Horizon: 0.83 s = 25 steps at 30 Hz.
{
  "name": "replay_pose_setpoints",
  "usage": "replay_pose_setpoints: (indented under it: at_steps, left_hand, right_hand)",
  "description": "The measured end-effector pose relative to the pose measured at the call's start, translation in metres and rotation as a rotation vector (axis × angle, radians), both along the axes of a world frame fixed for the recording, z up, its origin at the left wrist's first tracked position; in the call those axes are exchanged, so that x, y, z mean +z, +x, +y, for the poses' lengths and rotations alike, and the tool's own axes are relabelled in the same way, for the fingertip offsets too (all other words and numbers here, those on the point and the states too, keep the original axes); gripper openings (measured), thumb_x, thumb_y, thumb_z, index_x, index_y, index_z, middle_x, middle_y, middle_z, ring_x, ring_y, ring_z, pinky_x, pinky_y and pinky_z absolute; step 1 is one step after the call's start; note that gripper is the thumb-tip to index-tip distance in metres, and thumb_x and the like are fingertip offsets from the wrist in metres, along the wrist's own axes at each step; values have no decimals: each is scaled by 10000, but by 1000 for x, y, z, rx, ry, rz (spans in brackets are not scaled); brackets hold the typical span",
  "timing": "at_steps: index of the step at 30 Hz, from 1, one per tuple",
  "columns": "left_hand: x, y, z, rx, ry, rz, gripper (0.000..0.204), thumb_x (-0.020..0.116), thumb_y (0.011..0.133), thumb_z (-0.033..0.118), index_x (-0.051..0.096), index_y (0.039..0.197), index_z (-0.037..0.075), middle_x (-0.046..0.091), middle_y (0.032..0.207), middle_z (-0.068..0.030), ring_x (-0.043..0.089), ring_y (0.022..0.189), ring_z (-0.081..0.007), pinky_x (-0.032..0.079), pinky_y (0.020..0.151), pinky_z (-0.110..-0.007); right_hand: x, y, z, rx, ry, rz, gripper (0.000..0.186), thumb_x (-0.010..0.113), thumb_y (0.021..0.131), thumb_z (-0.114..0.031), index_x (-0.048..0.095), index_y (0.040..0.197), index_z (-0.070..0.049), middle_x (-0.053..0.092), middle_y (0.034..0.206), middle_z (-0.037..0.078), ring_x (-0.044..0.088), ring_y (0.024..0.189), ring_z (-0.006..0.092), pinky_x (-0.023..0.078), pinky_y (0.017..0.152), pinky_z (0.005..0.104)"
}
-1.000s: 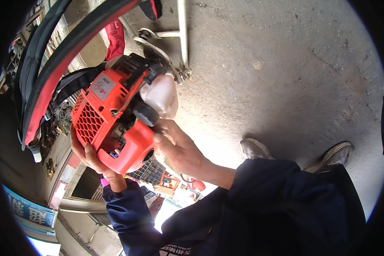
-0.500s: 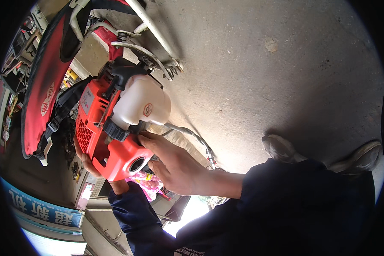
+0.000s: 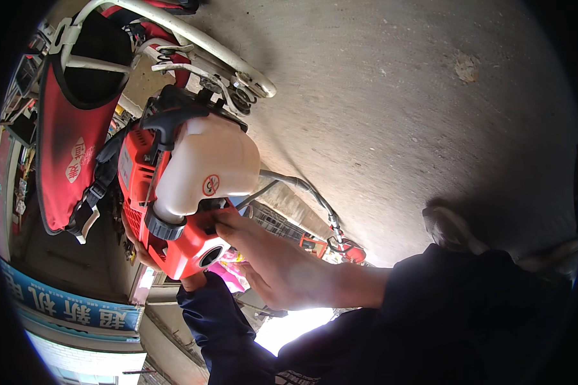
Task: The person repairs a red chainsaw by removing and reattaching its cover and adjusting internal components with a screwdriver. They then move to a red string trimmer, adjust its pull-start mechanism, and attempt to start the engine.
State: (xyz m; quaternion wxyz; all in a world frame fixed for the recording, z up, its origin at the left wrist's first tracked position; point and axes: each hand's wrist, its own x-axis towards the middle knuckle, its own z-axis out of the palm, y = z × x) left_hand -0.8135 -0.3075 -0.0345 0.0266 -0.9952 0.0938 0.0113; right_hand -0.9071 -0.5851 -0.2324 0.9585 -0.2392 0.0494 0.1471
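A small engine with a red plastic cover (image 3: 202, 239) hangs tilted in front of me on a white tubular backpack frame (image 3: 237, 63). Its cover has a dark round opening at the lower end. A milky white fuel tank (image 3: 215, 157) with a black cap (image 3: 164, 224) sits against it, below a black pull handle (image 3: 173, 120). My left hand (image 3: 141, 247) wraps round the cover's left side, fingertips on its edge. From the right, my right hand (image 3: 279, 260) grips the cover's other side beneath the tank; some of its fingers are hidden behind the cover.
A red padded back panel (image 3: 70, 160) with black straps (image 3: 99, 186) is at the left. A dark hose (image 3: 302, 185) runs from the engine toward the floor. Concrete floor (image 3: 379, 115) spreads to the right, with shoes (image 3: 453, 228) on it. A blue sign (image 3: 70, 301) shows lower left.
The view has shifted, and the frame's tubes and the hose show more fully. Both hands remain on the cover; my right hand sits slightly farther right in the picture.
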Motion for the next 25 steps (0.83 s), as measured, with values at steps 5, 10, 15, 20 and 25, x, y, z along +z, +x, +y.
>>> replay_pose_setpoints:
  at_steps: [5,10,15,20,25]
  left_hand:
    - [9,-17,13,-90,226,-147,983,825,861,487,334,1602,67,440,1638,-207,535,1434,-363,471,1178,-536]
    - [8,-23,3,-17,149,-98,1003,769,871,531,311,1617,39,424,1648,-213,507,1454,-369,430,1202,-541]
    - [-12,-19,-22,131,-92,-55,1029,712,882,574,288,1632,12,408,1658,-218,479,1474,-375,390,1225,-545]
    - [-49,7,-42,247,-565,-35,1059,655,893,617,265,1647,-16,393,1668,-223,451,1493,-382,350,1249,-550]
    - [-48,29,-46,275,-787,-101,1087,610,901,652,246,1659,-38,380,1677,-228,429,1509,-387,318,1268,-553]
  right_hand:
    - [-3,4,0,24,29,-65,657,622,877,121,359,1477,174,384,1500,329,477,1417,491,476,1180,492]
    - [-8,8,-1,43,52,-74,680,646,876,109,362,1491,154,392,1504,321,466,1433,483,448,1203,518]
    - [-18,13,-12,118,66,-98,765,667,892,76,292,1557,128,368,1552,344,445,1466,492,428,1213,526]
    - [-22,33,-11,250,64,-80,809,708,963,-112,268,1618,65,392,1563,372,388,1495,531,360,1214,573]
    - [-12,53,10,495,367,132,707,746,1010,-219,388,1579,-2,344,1644,208,394,1482,428,373,1186,527]
